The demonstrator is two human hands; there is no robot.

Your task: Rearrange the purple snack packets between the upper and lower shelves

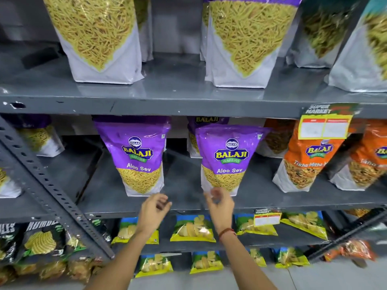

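Orange snack packets [307,162], upright, right end of middle shelf; yellow price tag [325,124] hanging from the shelf edge above them; yellow-edged chip bags [193,229] lying in rows beneath; black ridged-chip bags [39,239] lower left; grey perforated brace [54,191] running diagonally at left.

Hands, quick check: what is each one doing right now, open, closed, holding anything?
Left hand: open, fingers loosely curled, holding nothing.
Right hand: blurred at the bottom edge of the right Aloo Sev packet; grip cannot be told.
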